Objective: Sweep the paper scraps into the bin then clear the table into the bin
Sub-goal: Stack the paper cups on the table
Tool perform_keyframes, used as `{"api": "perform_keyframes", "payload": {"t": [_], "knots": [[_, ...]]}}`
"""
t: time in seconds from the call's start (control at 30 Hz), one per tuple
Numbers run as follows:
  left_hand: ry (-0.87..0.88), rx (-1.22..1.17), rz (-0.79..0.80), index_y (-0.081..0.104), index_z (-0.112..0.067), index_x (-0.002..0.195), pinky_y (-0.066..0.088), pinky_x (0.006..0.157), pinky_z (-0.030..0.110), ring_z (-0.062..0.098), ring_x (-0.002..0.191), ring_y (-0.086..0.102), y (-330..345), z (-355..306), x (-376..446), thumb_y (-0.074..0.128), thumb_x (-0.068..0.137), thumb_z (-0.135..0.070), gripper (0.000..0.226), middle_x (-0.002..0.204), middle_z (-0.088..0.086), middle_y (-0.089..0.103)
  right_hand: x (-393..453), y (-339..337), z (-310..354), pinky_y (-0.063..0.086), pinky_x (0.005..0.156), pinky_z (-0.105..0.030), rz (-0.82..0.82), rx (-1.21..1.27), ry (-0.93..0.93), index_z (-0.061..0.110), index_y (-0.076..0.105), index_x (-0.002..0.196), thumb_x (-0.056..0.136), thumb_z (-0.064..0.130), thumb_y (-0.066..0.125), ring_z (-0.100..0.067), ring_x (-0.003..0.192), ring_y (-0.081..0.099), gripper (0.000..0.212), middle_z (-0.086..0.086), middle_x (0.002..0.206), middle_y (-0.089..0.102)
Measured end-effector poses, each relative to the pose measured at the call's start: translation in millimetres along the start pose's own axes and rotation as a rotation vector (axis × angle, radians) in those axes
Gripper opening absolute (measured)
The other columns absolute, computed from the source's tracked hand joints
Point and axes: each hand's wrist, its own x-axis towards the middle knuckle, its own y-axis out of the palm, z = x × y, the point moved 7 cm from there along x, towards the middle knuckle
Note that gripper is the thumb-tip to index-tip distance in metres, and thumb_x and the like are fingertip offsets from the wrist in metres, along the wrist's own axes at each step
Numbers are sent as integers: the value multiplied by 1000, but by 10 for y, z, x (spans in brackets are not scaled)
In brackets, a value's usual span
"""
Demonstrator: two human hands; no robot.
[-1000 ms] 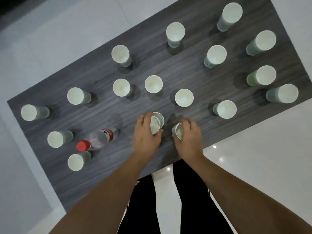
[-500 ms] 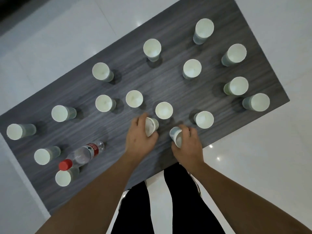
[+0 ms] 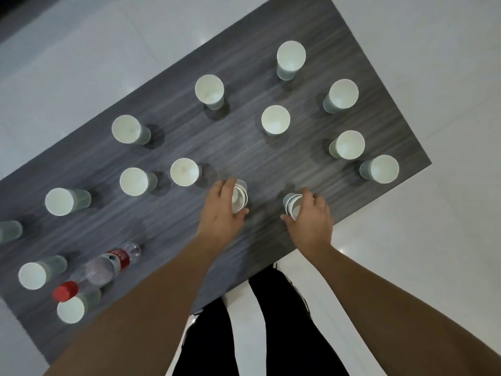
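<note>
A clear water bottle (image 3: pixel 108 267) with a red cap lies at the left of the dark table (image 3: pixel 244 156) among upright paper cups. Right of it, the left hand (image 3: pixel 221 213) has its fingers wrapped around a nested cup stack (image 3: pixel 240 198); further right, the right hand (image 3: pixel 309 215) grips a second cup stack (image 3: pixel 291 203).

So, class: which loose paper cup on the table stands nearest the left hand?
The cup just up-left of the left hand; every other free-standing cup sits farther away.

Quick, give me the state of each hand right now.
Left hand: closed around a small stack of paper cups.
Right hand: closed around another stack of cups.
</note>
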Motion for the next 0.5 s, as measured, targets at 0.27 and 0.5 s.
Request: {"api": "perform_keyframes", "payload": {"t": [0.27, 0.5], "knots": [[-6, 164, 201, 49, -13, 129, 47, 88, 40, 36, 108, 54, 312, 117, -172, 74, 75, -22, 60, 128, 13, 48, -155, 276, -115, 49, 89, -40, 160, 43, 13, 19, 41, 142, 77, 23, 79, -35, 111, 53, 75, -13, 127, 49], [88, 24, 142, 44, -22, 132, 44, 86, 33, 28, 107, 54, -92, -659, -62, 76, 72, -36, 70, 128, 6, 47, -451, -539, -191, 48, 86, -39, -152, 148, 84, 16, 42, 140, 75, 26, 80, -34, 107, 55, 75, -15, 123, 53]]}}
